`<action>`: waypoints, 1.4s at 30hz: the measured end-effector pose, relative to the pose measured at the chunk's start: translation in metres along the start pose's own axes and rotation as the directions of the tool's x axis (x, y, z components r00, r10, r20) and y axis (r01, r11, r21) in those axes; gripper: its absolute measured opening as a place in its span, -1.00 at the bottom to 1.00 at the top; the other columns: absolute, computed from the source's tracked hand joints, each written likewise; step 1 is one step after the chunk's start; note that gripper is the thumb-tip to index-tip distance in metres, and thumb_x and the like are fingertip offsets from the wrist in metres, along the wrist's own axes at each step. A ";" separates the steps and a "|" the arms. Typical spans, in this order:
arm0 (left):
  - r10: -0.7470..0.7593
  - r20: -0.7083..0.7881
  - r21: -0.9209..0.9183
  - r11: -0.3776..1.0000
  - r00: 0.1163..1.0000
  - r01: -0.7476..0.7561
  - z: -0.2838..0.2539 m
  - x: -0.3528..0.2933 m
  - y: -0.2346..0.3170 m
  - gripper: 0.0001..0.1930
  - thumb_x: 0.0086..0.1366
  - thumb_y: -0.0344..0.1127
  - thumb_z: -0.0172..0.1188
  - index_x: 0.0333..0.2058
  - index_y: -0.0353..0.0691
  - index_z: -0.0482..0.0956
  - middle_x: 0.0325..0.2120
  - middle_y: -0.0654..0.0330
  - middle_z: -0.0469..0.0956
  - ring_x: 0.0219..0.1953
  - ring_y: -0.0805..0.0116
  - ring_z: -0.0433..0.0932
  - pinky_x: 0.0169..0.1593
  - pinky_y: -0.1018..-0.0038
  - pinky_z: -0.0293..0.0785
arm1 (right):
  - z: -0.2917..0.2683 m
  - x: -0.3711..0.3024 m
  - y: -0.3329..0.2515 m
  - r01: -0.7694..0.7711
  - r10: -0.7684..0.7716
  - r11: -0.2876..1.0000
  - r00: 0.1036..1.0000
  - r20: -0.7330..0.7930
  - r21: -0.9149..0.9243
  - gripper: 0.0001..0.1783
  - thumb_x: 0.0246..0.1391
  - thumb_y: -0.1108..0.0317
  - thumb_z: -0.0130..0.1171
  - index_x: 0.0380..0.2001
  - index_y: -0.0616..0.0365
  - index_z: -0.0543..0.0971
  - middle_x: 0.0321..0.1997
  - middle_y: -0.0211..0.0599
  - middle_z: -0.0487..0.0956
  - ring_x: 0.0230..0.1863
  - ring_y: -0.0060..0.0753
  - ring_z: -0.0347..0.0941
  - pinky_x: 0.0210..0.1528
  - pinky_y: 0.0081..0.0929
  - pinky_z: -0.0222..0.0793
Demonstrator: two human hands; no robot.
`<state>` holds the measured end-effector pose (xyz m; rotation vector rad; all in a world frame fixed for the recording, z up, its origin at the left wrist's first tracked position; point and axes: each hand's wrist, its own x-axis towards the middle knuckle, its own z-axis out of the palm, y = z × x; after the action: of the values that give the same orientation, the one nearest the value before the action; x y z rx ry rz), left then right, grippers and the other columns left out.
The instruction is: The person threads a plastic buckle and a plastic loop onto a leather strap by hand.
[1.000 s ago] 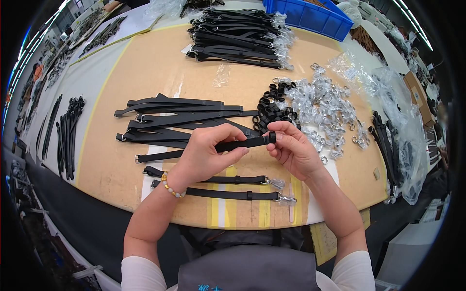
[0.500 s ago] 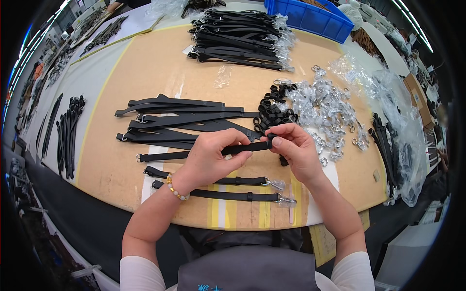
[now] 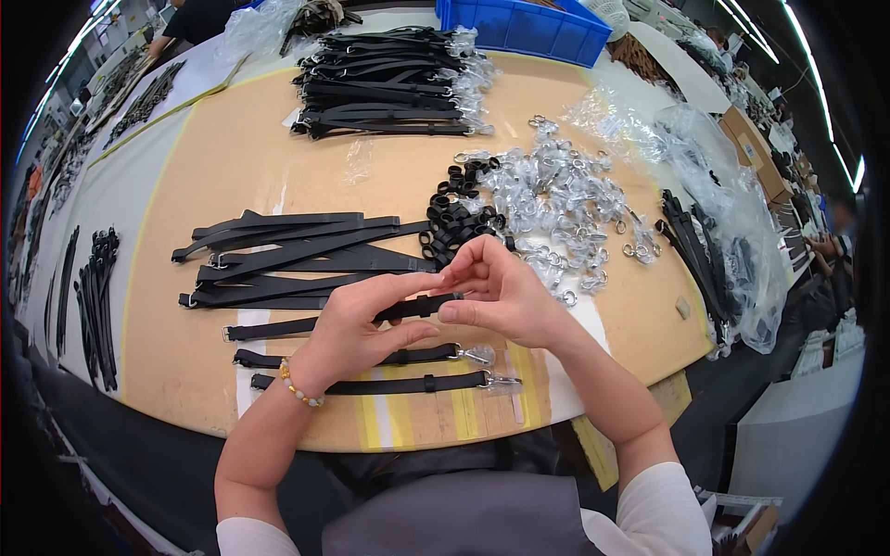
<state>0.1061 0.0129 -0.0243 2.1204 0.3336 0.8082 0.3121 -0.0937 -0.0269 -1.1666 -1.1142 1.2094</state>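
A black strap (image 3: 278, 328) with a metal buckle at its left end runs through my left hand (image 3: 352, 324), whose thumb and fingers close on it. A small black loop (image 3: 423, 305) sits around the strap close to its right end. My right hand (image 3: 514, 301) has its thumb at that end, with the fingers curled above; its exact grip is partly hidden. Closer to me lie two straps, an upper one (image 3: 436, 354) and a lower one (image 3: 371, 386), each with a plastic-wrapped metal clasp. Beyond my hands is a pile of loose black straps (image 3: 306, 250).
Black loops (image 3: 454, 218) lie heaped beside many wrapped clasps (image 3: 565, 185). A stack of clasped straps (image 3: 380, 83) lies at the back, near a blue crate (image 3: 524, 32). More straps rest at the left (image 3: 97, 306) and right, where clear plastic bags (image 3: 751, 278) hang over the edge.
The loop, earlier at the strap's tip in my right fingers, is now around the strap, further in from the end. My right fingers have opened somewhat. The whole view has shifted.
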 end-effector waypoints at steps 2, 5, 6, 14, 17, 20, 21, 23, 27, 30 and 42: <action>0.053 0.075 0.033 0.998 0.996 -0.056 -0.005 -0.005 -0.009 -0.62 0.09 -0.42 0.53 -0.10 -0.28 0.66 -0.26 0.19 0.68 -0.32 0.50 0.60 -0.27 0.55 0.54 | -0.019 -0.006 -0.023 -0.060 0.039 0.954 0.996 -0.077 -0.294 -0.70 0.14 0.40 0.40 -0.16 0.19 0.49 -0.18 -0.38 0.61 -0.05 -0.59 0.56 -0.01 -0.56 0.52; -0.122 0.092 0.022 0.993 0.988 0.120 -0.009 -0.007 -0.002 -0.68 0.09 -0.44 0.50 -0.15 -0.29 0.66 -0.29 0.20 0.64 -0.40 0.48 0.55 -0.33 0.57 0.48 | -0.055 -0.032 -0.050 -0.275 0.073 0.735 0.941 -0.331 -0.619 -0.78 0.07 0.38 0.40 -0.25 0.19 0.60 -0.32 -0.41 0.63 -0.14 -0.61 0.57 -0.12 -0.52 0.50; -0.122 0.086 0.017 0.993 0.989 0.121 -0.010 -0.007 -0.003 -0.68 0.09 -0.44 0.50 -0.15 -0.29 0.66 -0.29 0.20 0.64 -0.40 0.48 0.55 -0.33 0.57 0.48 | -0.066 -0.043 -0.051 -0.276 0.076 0.730 0.942 -0.328 -0.625 -0.78 0.07 0.38 0.40 -0.25 0.19 0.60 -0.32 -0.41 0.63 -0.14 -0.61 0.57 -0.12 -0.52 0.50; 0.049 0.071 -0.061 0.997 0.996 -0.045 -0.006 -0.004 -0.006 -0.79 0.12 -0.52 0.32 -0.23 -0.32 0.62 -0.38 0.24 0.59 -0.52 0.54 0.44 -0.51 0.63 0.31 | -0.083 -0.079 -0.026 -0.414 0.275 0.573 0.910 -0.310 -0.707 -0.73 -0.09 0.41 0.44 -0.28 0.24 0.63 -0.42 -0.34 0.61 -0.35 -0.51 0.53 -0.23 -0.48 0.49; -0.052 0.146 -0.048 0.997 0.988 0.060 -0.011 -0.005 0.001 -0.78 0.12 -0.50 0.35 -0.21 -0.31 0.64 -0.41 0.24 0.60 -0.52 0.53 0.46 -0.54 0.61 0.30 | -0.082 -0.078 -0.029 -0.422 0.312 0.544 0.904 -0.292 -0.725 -0.74 -0.06 0.42 0.44 -0.28 0.25 0.63 -0.43 -0.36 0.62 -0.36 -0.55 0.55 -0.26 -0.51 0.50; 0.053 0.071 -0.048 0.998 0.996 -0.049 -0.005 -0.008 -0.002 -0.78 0.14 -0.49 0.38 -0.21 -0.29 0.66 -0.45 0.25 0.61 -0.53 0.52 0.46 -0.55 0.60 0.29 | -0.076 -0.077 -0.031 -0.441 0.305 0.711 0.895 -0.325 -0.548 -0.78 0.06 0.40 0.40 -0.25 0.25 0.63 -0.40 -0.40 0.64 -0.31 -0.58 0.60 -0.26 -0.57 0.52; 0.053 0.065 -0.045 0.998 0.996 -0.050 -0.006 -0.007 0.001 -0.78 0.14 -0.49 0.38 -0.21 -0.29 0.66 -0.45 0.25 0.61 -0.53 0.52 0.46 -0.55 0.60 0.29 | -0.074 -0.076 -0.032 -0.428 0.324 0.852 0.883 -0.340 -0.302 -0.79 0.13 0.37 0.37 -0.23 0.25 0.62 -0.38 -0.41 0.65 -0.27 -0.59 0.63 -0.25 -0.61 0.53; 0.100 0.042 -0.022 0.995 0.994 -0.099 -0.006 -0.005 0.008 -0.79 0.13 -0.48 0.41 -0.22 -0.27 0.68 -0.47 0.24 0.61 -0.54 0.49 0.46 -0.54 0.58 0.29 | -0.060 -0.066 -0.043 -0.363 0.289 0.893 0.916 -0.278 -0.268 -0.79 0.19 0.35 0.33 -0.20 0.25 0.62 -0.34 -0.40 0.66 -0.23 -0.58 0.65 -0.24 -0.63 0.55; 0.120 -0.015 -0.007 0.993 0.993 -0.121 -0.008 -0.009 0.008 -0.78 0.12 -0.48 0.43 -0.22 -0.26 0.70 -0.47 0.24 0.61 -0.55 0.47 0.45 -0.54 0.57 0.29 | -0.016 -0.028 -0.046 -0.235 0.233 0.964 0.972 -0.027 -0.128 -0.75 0.32 0.31 0.23 -0.08 0.28 0.61 -0.20 -0.31 0.68 -0.14 -0.54 0.67 -0.20 -0.67 0.57; 0.105 -0.073 0.028 0.994 0.992 -0.103 -0.010 -0.010 0.005 -0.77 0.10 -0.48 0.44 -0.22 -0.25 0.70 -0.47 0.22 0.62 -0.53 0.47 0.49 -0.51 0.56 0.34 | -0.003 -0.010 -0.042 -0.206 0.205 0.979 0.974 0.094 -0.002 -0.69 0.37 0.30 0.17 0.03 0.30 0.59 -0.13 -0.25 0.68 -0.11 -0.50 0.68 -0.15 -0.66 0.59; -0.018 -0.031 -0.074 0.997 0.999 0.016 -0.009 -0.011 -0.003 -0.79 0.15 -0.47 0.41 -0.21 -0.29 0.67 -0.44 0.21 0.65 -0.41 0.53 0.61 -0.39 0.60 0.51 | 0.001 0.000 -0.002 -0.237 0.185 0.914 0.966 0.182 0.330 -0.61 0.42 0.31 0.06 0.19 0.33 0.50 0.02 -0.13 0.64 -0.02 -0.31 0.67 -0.06 -0.58 0.65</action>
<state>0.0920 0.0146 -0.0271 2.0356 0.3328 0.8323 0.3117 -0.0936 -0.0253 -0.9503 -0.8461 1.6118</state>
